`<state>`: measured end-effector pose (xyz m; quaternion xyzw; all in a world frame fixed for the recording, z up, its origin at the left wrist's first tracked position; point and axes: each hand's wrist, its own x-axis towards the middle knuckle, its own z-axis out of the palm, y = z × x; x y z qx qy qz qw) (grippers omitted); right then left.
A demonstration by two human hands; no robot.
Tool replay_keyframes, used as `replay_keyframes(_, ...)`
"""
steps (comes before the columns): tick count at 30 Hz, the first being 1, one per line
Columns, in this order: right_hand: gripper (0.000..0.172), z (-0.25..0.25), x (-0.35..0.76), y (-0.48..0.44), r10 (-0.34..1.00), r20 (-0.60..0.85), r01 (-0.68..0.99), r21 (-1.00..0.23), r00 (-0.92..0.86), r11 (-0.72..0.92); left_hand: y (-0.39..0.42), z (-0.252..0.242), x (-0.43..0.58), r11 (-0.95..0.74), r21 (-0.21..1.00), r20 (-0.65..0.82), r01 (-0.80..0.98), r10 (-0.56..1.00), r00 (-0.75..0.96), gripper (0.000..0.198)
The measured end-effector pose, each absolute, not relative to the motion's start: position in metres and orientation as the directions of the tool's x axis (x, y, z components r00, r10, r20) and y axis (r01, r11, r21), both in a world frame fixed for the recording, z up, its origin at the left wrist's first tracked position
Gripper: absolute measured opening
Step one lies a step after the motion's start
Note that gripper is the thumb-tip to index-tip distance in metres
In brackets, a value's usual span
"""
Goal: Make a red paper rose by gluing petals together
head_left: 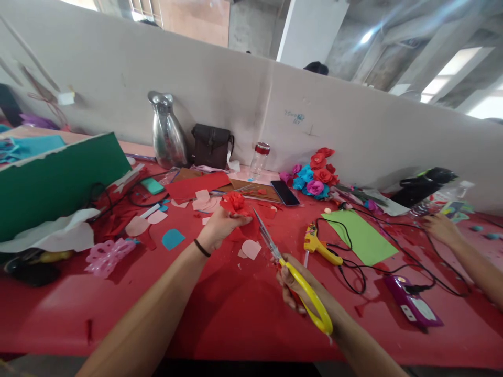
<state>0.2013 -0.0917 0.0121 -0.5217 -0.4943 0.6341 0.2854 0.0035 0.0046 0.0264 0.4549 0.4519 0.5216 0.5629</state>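
My left hand (220, 229) is closed around the base of a red paper flower (234, 203), held up over the table. In my right hand (294, 283) is a pair of scissors (303, 287) with yellow handles, gripped around the handle. Their metal blades point up and left, close to the flower's right side. Below the flower, pink paper petals (251, 248) lie on the red tabletop (228, 314). A blue paper petal (173, 239) rests left of my left hand.
A yellow glue gun (319, 244) with black cable lies right of my right hand, near a green sheet (361, 238) and a purple power strip (413, 303). Behind stand a steel jug (167, 131), a glass jar (259, 159) and a paper flower bunch (316, 175). Another person's hand (442, 229) is at right.
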Motion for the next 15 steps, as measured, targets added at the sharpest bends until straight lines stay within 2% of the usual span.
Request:
replay_keyframes(9, 0.062, 0.0141, 0.1986, -0.0906, 0.881, -0.386, 0.173, -0.921, -0.274, -0.349, 0.0054, 0.0247, 0.0057, 0.045, 0.971, -0.035, -0.236, 0.998, 0.048, 0.028)
replay_keyframes(15, 0.067, 0.0139, 0.1981, -0.0886, 0.882, -0.405, 0.213, -0.909, -0.240, -0.360, 0.0074, 0.0214, 0.0044, 0.034, 0.977, -0.026, -0.209, 0.999, 0.043, 0.017)
